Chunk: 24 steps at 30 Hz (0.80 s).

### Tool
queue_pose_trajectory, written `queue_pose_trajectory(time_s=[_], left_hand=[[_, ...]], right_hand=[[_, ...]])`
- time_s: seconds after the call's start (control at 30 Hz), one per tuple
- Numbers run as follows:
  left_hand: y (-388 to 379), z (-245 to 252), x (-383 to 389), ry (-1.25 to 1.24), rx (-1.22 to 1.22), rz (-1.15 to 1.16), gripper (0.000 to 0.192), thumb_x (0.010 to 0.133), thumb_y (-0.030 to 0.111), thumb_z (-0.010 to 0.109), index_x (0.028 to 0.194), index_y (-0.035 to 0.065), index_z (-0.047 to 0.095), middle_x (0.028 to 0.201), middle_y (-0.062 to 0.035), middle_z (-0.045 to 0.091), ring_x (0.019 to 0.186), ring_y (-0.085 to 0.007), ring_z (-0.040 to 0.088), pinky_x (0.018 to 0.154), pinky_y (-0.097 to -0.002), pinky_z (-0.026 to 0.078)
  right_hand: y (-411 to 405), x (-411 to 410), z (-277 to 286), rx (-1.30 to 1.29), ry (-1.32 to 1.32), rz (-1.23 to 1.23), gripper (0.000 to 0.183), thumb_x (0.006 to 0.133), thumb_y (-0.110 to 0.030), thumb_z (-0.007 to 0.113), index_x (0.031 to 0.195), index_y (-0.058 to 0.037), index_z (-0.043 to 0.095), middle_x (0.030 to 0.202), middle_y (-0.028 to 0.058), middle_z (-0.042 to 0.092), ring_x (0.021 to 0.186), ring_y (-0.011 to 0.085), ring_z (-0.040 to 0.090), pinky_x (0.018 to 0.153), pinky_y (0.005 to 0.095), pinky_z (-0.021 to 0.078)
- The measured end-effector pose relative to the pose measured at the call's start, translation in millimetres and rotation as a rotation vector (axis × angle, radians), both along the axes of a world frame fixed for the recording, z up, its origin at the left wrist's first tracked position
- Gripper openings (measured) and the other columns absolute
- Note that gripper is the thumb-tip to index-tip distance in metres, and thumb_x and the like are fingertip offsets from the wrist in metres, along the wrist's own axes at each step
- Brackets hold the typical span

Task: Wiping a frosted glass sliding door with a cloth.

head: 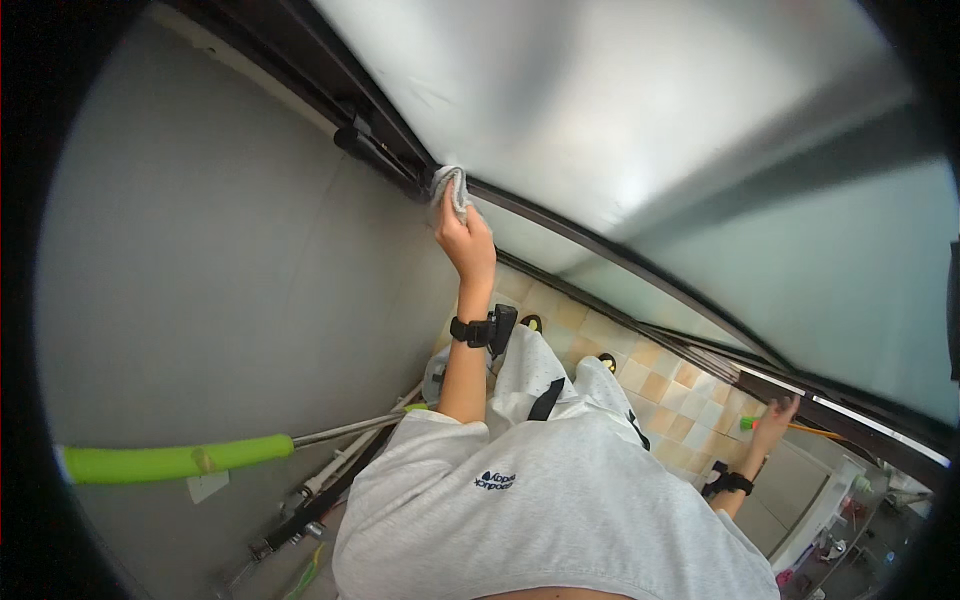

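Observation:
My left hand point(466, 244) is raised and pinches a folded grey cloth point(451, 184). The cloth presses against the corner where the dark door frame point(562, 217) meets the wall-side post, beside a black cylindrical fitting point(379, 157). Part of the cloth is hidden behind my fingers. Low on the right, my right hand point(778, 420) is at the lower dark rail point(832, 420), its fingers somewhat spread and slightly blurred. I see nothing held in it; whether the fingertips touch the rail is unclear. Frosted glass panels point(675, 135) fill the upper right.
A plain grey wall point(225, 240) rises on the left. A green-gripped metal pole point(180, 459) leans near my left elbow, above pipes point(300, 510). Tiled floor point(667, 390) lies below my feet. A white cabinet point(787, 487) and a cluttered shelf point(847, 540) stand at right.

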State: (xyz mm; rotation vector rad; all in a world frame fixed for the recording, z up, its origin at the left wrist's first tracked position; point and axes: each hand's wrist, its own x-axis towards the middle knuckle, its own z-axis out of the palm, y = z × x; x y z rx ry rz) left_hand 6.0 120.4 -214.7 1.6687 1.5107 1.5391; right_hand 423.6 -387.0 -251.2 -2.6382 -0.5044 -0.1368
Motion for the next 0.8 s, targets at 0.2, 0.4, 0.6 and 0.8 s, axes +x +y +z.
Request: queue_pose_trajectory(time_s=[0.2, 0.4, 0.6, 0.8], left_hand=[[-36.6, -0.4, 14.1, -0.052, -0.029, -0.05, 0.039, 0.081, 0.005, 0.045, 0.116, -0.009, 0.056, 0.116, -0.0233, 0.061, 0.108, -0.0338, 0.06, 0.093, -0.0379, 0.044], [-82.0, 11.7, 75.6, -0.004, 0.016, -0.007, 0.038, 0.081, 0.005, 0.045, 0.114, -0.0069, 0.058, 0.11, -0.0241, 0.062, 0.102, -0.0363, 0.061, 0.091, -0.0393, 0.045], [-144.4, -21.1, 144.8, -0.007, 0.073, -0.094, 0.037, 0.081, 0.004, 0.045, 0.113, -0.0081, 0.057, 0.113, -0.0248, 0.061, 0.105, -0.0383, 0.058, 0.094, -0.0406, 0.042], [-214.3, -14.7, 203.7, -0.019, -0.017, -0.195, 0.038, 0.079, 0.0, 0.044, 0.114, -0.0068, 0.057, 0.117, -0.0227, 0.059, 0.112, -0.037, 0.054, 0.098, -0.0404, 0.038]], right_hand=[[-4.1, 51.9, 14.1, 0.292, -0.23, 0.039, 0.058, 0.086, 0.001, 0.055, 0.138, 0.0002, 0.029, 0.132, 0.0221, 0.045, 0.112, 0.0271, 0.052, 0.094, 0.0363, 0.0422], [33.9, 55.6, 32.9, 0.357, -0.082, 0.281, 0.048, 0.086, -0.005, 0.056, 0.13, 0.0059, 0.038, 0.127, 0.0225, 0.048, 0.118, 0.0318, 0.047, 0.103, 0.0347, 0.031], [57.8, 9.3, 72.3, 0.321, 0.114, 0.236, 0.064, 0.086, -0.022, 0.062, 0.134, 0.0095, 0.034, 0.132, 0.0285, 0.045, 0.126, 0.0358, 0.042, 0.105, 0.0369, 0.031], [61.2, 1.8, 80.4, 0.293, 0.206, 0.335, 0.065, 0.085, -0.022, 0.062, 0.135, 0.008, 0.034, 0.127, 0.0289, 0.048, 0.119, 0.0391, 0.048, 0.099, 0.0396, 0.0388]])
